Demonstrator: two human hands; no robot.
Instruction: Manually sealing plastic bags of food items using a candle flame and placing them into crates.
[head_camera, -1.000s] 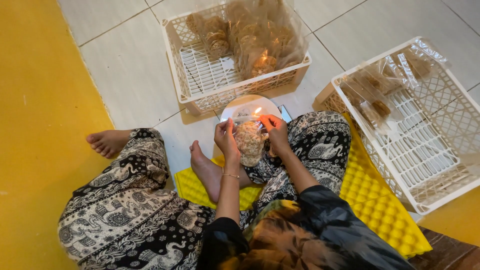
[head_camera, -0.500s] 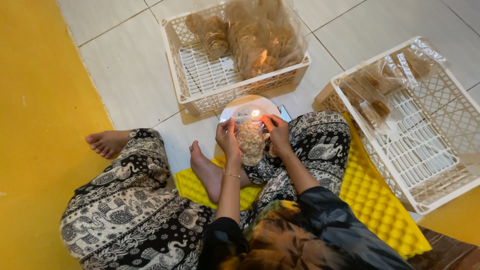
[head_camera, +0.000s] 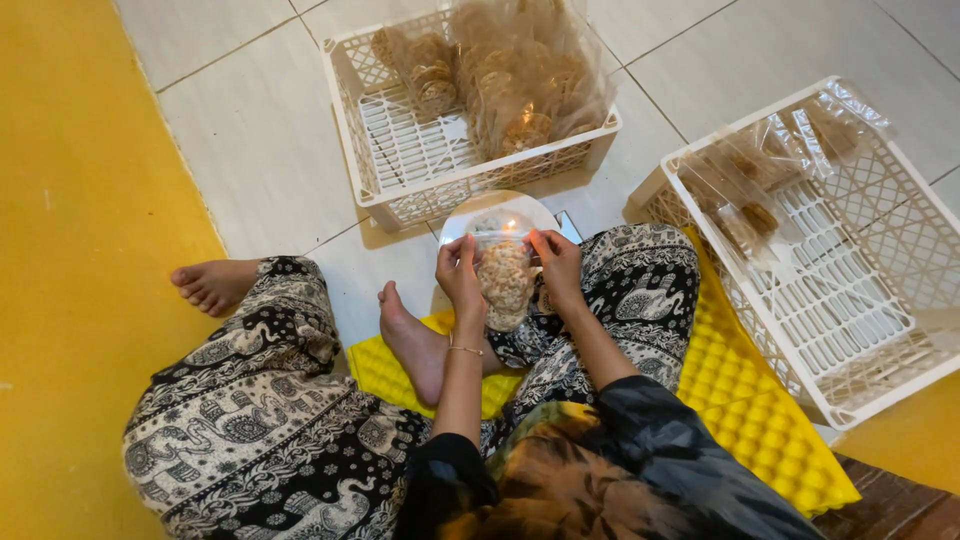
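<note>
- hands first: your left hand and right hand pinch the top of the clear bag of crackers from both sides, fingers pressed on the plastic.
- bag sits over your lap, its mouth just beside the small flame on the round white plate.
- hold the film taut and level, fingertips clear of the flame.

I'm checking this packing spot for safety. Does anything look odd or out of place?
Yes: a small lit flame burns on the white round plate on the floor, right at the top edge of the clear plastic bag of pale snacks held between the left hand and right hand. Nothing looks spilled.
</note>
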